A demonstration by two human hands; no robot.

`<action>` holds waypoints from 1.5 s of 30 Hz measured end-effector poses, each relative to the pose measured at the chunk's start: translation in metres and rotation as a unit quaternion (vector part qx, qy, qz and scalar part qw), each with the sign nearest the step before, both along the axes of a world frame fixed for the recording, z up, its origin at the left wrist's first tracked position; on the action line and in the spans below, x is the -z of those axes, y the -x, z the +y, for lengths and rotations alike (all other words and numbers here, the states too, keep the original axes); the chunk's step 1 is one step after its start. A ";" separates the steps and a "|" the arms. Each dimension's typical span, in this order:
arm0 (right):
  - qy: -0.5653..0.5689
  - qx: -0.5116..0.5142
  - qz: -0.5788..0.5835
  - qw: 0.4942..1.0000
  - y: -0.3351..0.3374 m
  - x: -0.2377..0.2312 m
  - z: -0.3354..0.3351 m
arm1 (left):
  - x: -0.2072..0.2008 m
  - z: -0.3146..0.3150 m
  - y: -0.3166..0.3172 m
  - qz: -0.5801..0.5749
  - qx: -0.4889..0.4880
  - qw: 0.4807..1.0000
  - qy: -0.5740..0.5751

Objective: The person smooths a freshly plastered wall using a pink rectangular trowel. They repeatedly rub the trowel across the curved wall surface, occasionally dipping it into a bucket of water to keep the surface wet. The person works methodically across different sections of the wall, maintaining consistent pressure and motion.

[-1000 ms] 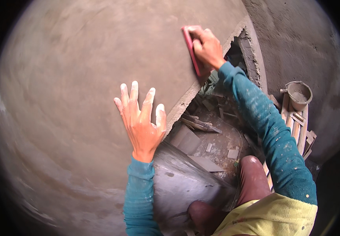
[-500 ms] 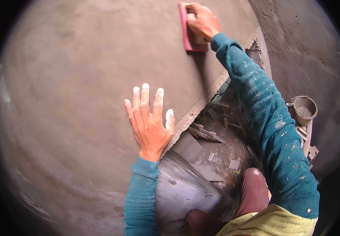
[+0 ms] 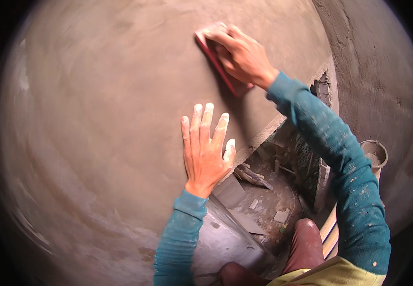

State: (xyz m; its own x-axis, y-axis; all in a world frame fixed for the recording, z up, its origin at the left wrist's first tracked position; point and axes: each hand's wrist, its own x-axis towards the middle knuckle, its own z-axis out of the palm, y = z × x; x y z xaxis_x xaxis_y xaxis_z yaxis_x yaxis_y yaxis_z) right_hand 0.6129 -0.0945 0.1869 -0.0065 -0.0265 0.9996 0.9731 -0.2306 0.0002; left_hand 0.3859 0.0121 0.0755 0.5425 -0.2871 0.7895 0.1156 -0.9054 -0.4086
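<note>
My right hand [image 3: 242, 55] is closed round the back of a red plastering float [image 3: 220, 64], which lies tilted against a grey-brown plastered wall [image 3: 106, 90]. The float's handle is hidden under my fingers. Lower down, my left hand [image 3: 206, 148] rests flat on the same plaster, its fingers stretched out and their tips whitened with dust. It holds nothing, and its thumb lies close to the rough broken edge [image 3: 263, 138] of the plaster.
Past the rough edge, rubble and board scraps [image 3: 247, 224] lie on the floor below. A bucket [image 3: 374, 153] with grey residue stands at the right, near pale wooden poles [image 3: 329, 231]. Another rough grey wall [image 3: 378, 76] rises on the right.
My right hand has brought the float down and to the left across the plaster, turning it to a slant. My left hand appears further right in the picture, still flat; the view has also shifted.
</note>
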 end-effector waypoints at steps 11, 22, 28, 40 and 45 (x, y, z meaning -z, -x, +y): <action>-0.012 -0.014 0.036 0.999 -0.039 0.001 -0.007 | -0.009 -0.002 0.010 0.027 0.024 0.999 0.018; 0.047 0.005 0.121 0.992 -0.023 0.020 -0.023 | -0.003 0.000 0.007 0.023 -0.007 1.000 -0.002; -0.039 0.061 0.366 0.928 -0.213 0.151 -0.155 | -0.005 -0.014 -0.012 0.021 0.048 0.999 0.013; -0.187 -0.151 0.651 0.720 -0.109 0.346 -0.384 | 0.001 -0.016 -0.024 0.005 0.081 0.996 0.028; -0.184 -0.089 0.676 0.708 -0.058 0.376 -0.415 | 0.004 0.003 -0.021 -0.015 0.019 0.999 -0.021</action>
State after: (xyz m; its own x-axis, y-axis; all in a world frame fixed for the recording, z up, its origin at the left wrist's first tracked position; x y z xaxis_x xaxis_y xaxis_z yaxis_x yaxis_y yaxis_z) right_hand 0.6713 -0.5092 -0.1893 0.9858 -0.1670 0.0156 0.0415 0.1529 -0.9874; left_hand 0.4067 0.0154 0.0718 0.5073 -0.3400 0.7918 0.0932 -0.8918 -0.4427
